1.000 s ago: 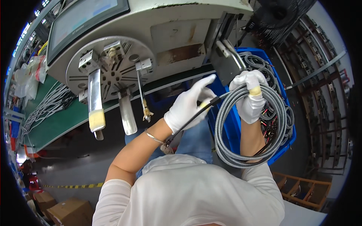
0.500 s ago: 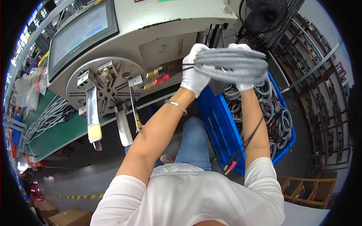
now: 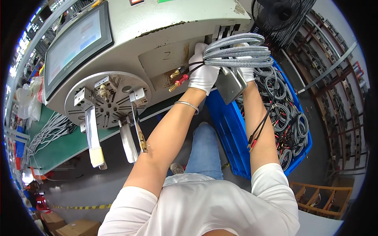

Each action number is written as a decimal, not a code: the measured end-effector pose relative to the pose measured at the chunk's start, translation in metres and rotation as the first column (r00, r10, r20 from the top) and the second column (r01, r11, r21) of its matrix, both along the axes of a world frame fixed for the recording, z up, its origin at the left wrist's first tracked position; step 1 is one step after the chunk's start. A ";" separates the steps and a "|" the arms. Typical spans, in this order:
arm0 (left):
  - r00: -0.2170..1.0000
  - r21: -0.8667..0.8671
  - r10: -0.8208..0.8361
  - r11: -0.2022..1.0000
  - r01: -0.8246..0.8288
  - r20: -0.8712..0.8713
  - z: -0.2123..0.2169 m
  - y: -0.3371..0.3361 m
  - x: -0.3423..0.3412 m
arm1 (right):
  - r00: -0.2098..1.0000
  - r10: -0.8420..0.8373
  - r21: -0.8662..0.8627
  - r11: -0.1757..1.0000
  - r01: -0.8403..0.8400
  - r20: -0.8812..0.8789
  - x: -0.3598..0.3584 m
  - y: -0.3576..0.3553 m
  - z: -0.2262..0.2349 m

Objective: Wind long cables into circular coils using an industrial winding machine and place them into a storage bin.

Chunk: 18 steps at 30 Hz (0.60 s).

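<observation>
A coil of grey braided cable (image 3: 238, 51) is held up between my gloved hands, over the metal guide plates (image 3: 231, 83) on the machine's right side. My left hand (image 3: 202, 72) closes on the coil's left end. Close by it stick out gold-tipped plugs (image 3: 179, 78), one black and one red. At the coil's right part, my right hand (image 3: 247, 70) is mostly behind the cable and plates, so its fingers are hidden. Black leads with red, gold-tipped plugs (image 3: 253, 143) dangle over my right forearm.
A blue crate (image 3: 232, 143) filled with coiled cables stands below right. The machine (image 3: 173, 39) carries a touchscreen (image 3: 76, 47) and a round metal disc (image 3: 108, 100) with projecting arms. Loose cables lie on a green table (image 3: 59, 147). A black fan (image 3: 277, 15) is at the upper right.
Both hands and the coil have moved slightly up and left, onto the metal plates. The coil, blurred before, is now sharp, and the dangling leads have swung against my right forearm.
</observation>
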<state>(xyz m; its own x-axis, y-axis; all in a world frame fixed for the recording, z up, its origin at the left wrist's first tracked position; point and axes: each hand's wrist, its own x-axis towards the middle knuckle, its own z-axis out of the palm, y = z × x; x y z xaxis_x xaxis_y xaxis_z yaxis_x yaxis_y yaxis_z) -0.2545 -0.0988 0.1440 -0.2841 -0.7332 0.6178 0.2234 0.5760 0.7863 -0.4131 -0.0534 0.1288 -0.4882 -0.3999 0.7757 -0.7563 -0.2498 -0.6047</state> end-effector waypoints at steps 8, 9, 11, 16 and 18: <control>1.000 0.074 -0.022 0.997 0.023 -0.010 0.003 0.003 -0.001 | 1.000 -0.019 0.082 0.996 0.017 0.022 0.023 0.012 0.027; 0.931 0.271 -0.212 0.916 0.295 -0.296 0.004 0.009 0.004 | 0.999 -0.052 0.143 0.989 0.049 0.014 0.032 0.020 0.038; 0.668 0.351 -0.326 0.653 0.671 -0.669 0.003 0.029 0.018 | 0.994 -0.109 0.231 0.968 0.101 0.025 0.054 0.046 0.062; 0.941 -0.143 -0.254 0.946 0.290 0.224 -0.040 0.077 0.100 | 0.993 0.113 0.007 0.994 -0.112 -0.046 0.111 0.117 0.082; 0.858 0.174 -0.430 0.902 0.395 0.280 -0.057 0.076 0.123 | 0.922 0.183 0.154 0.979 -0.137 -0.342 0.122 0.124 0.076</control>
